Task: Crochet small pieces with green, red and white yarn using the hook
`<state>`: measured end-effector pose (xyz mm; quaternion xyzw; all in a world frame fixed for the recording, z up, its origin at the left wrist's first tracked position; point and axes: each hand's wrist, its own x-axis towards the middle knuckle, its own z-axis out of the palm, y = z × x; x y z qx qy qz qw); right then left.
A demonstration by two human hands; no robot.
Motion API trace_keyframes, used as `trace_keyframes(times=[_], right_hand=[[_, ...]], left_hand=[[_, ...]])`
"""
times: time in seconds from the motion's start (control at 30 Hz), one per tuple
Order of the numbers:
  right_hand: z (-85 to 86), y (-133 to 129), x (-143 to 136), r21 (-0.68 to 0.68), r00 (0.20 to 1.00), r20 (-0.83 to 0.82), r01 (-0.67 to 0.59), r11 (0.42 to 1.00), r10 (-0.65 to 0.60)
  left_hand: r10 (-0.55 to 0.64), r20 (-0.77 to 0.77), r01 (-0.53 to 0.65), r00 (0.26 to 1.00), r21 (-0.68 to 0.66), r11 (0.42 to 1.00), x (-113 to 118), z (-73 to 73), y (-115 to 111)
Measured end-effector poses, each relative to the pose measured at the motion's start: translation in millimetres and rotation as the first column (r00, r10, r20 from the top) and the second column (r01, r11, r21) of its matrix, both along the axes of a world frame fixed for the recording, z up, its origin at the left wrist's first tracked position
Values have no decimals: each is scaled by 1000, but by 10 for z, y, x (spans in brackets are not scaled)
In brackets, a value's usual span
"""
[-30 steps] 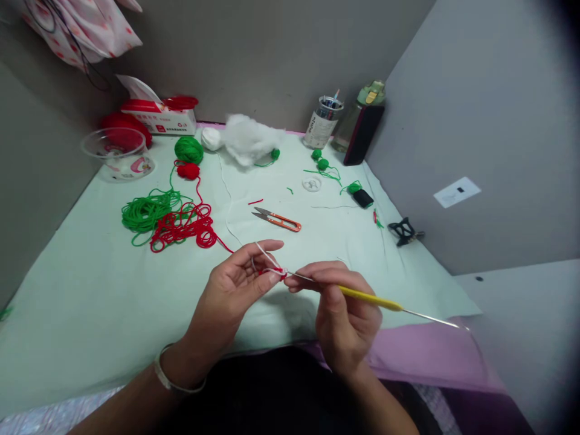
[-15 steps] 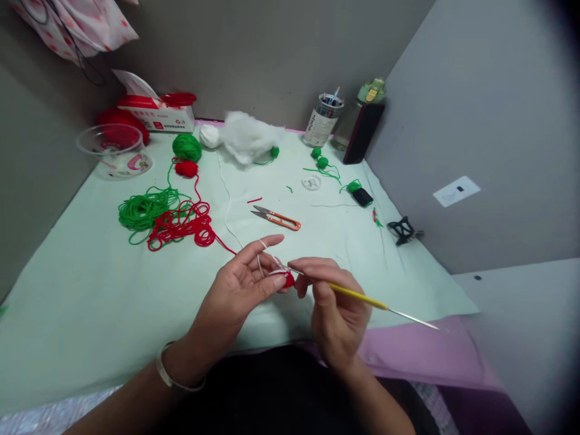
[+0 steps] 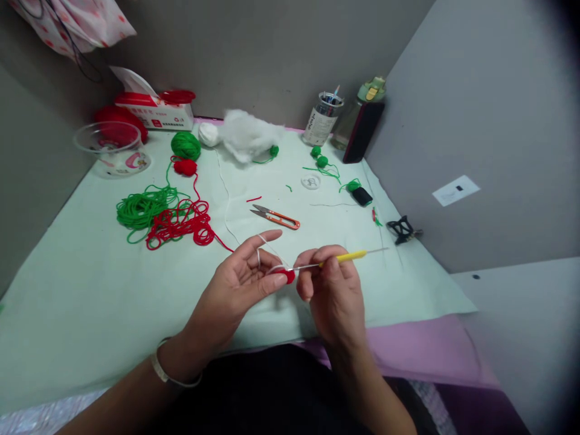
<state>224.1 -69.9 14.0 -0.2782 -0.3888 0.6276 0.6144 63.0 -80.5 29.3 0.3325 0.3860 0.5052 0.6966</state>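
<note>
Your left hand (image 3: pixel 235 281) pinches the small red crochet piece (image 3: pixel 288 275), with white yarn (image 3: pixel 259 257) looped over your raised index finger. Your right hand (image 3: pixel 338 290) grips the yellow-handled crochet hook (image 3: pixel 347 257), its metal tip at the piece. Beyond your hands, the orange thread snips (image 3: pixel 283 220) lie on the pale green cloth (image 3: pixel 254 181), to the right of the tangled red yarn (image 3: pixel 181 225) and the loose green yarn (image 3: pixel 140 208).

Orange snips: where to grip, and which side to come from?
I'd come from above, at their right end, and pinch the orange handle across its narrow width. The snips lie flat, with their bare, slightly parted blades pointing left, away from that grip.
</note>
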Motion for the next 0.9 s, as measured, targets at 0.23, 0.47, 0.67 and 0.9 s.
trace_keyframes(times=[0.23, 0.47, 0.67, 0.9], right_hand=[[12, -3, 79, 159, 991, 129, 11, 987, -32], [-2, -64, 97, 352, 945, 270, 81, 933, -184], [-9, -71, 80, 403, 921, 301, 111, 908, -246], [7, -79, 106, 388, 937, 288, 77, 918, -200]], left_hand=[[2, -34, -2, 999, 12, 1000, -1, -7, -14], [43, -112, -33, 993, 89, 996, -6, -6, -26], [35, -168, -19, 985, 100, 995, -8, -9, -29], [32, -179, -15, 983, 94, 995, -8, 9, -26]])
